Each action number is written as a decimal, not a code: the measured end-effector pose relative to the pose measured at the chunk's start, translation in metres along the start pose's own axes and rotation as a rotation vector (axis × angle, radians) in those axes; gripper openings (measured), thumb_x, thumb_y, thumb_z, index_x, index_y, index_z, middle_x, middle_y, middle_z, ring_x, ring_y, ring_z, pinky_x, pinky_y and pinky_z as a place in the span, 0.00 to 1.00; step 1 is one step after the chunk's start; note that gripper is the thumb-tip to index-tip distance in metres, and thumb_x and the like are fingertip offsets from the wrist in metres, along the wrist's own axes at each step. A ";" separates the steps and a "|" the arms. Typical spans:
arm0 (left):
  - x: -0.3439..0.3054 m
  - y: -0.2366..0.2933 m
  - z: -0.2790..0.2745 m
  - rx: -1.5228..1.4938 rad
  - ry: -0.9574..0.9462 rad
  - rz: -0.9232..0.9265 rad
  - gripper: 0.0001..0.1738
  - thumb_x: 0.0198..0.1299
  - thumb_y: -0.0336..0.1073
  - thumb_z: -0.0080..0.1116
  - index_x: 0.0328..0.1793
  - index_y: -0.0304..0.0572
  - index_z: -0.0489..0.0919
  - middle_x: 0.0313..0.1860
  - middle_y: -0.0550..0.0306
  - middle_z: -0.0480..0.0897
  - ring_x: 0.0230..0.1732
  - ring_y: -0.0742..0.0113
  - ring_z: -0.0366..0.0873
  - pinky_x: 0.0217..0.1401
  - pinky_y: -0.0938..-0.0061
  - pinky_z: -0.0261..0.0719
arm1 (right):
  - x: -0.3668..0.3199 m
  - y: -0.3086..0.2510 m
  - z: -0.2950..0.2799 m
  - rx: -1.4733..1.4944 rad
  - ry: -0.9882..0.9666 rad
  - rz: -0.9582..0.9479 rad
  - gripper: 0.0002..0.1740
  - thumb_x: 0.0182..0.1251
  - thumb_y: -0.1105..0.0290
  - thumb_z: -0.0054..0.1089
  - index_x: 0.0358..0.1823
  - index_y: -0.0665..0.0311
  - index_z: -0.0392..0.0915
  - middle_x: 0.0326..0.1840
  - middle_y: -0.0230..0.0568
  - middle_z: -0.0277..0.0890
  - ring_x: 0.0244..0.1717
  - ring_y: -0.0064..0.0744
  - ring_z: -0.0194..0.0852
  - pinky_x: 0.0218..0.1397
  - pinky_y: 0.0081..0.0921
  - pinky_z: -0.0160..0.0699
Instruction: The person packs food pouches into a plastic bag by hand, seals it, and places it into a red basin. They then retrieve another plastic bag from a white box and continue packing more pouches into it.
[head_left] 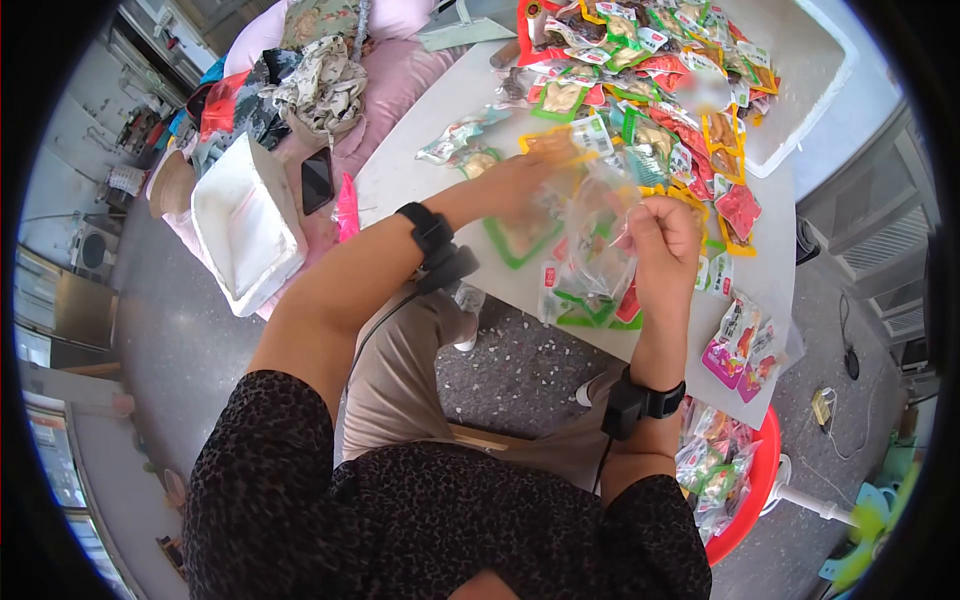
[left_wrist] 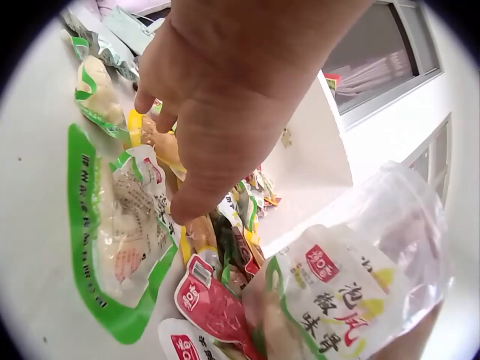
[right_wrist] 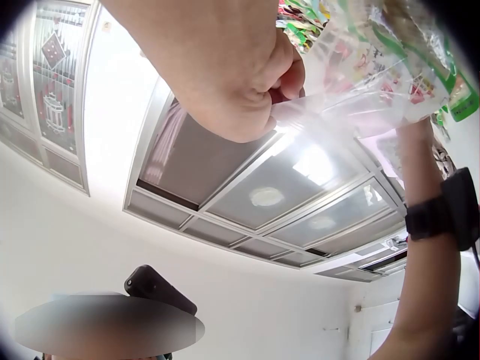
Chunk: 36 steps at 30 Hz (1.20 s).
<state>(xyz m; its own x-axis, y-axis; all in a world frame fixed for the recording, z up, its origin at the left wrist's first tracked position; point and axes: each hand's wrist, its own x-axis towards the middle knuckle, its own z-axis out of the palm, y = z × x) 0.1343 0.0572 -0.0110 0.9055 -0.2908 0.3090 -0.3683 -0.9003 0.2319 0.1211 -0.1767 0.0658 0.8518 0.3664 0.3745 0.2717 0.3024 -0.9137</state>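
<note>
My right hand (head_left: 662, 245) pinches the edge of a clear plastic bag (head_left: 597, 235) with thumb and fingers. In the left wrist view, a white packet with a red logo and Chinese characters (left_wrist: 322, 281) shows in the bag. My left hand (head_left: 510, 190), blurred in the head view, reaches across the table. Its thumb and curled fingers lie around a yellow-edged snack packet (left_wrist: 154, 139), partly hidden by the hand. Below that hand lies a green-edged packet (left_wrist: 112, 247) on the white tabletop. The bag's top edge stretches from the right fingertips in the right wrist view.
A white foam box (head_left: 825, 80) on its side spills a heap of snack packets (head_left: 650, 70). Two pink-and-white packets (head_left: 740, 350) lie at the table's right corner. Below stands a red tub (head_left: 765, 460) of filled bags. Left are another foam box (head_left: 245, 225) and a phone (head_left: 317, 180).
</note>
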 end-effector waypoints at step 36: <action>-0.092 0.098 -0.129 -1.500 0.392 -0.572 0.02 0.54 0.28 0.47 0.30 0.40 0.67 0.26 0.60 0.73 0.25 0.76 0.71 0.29 0.82 0.71 | -0.027 0.018 0.040 -0.130 -0.101 0.068 0.03 0.53 0.75 0.49 0.25 0.67 0.67 0.17 0.29 0.65 0.18 0.14 0.62 0.21 0.13 0.62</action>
<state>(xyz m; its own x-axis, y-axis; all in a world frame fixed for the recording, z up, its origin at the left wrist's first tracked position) -0.0121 0.0376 0.1026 0.9677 0.2514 0.0211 -0.1006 0.3078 0.9461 0.0853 -0.1457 0.0455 0.8229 0.4704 0.3187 0.2759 0.1595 -0.9479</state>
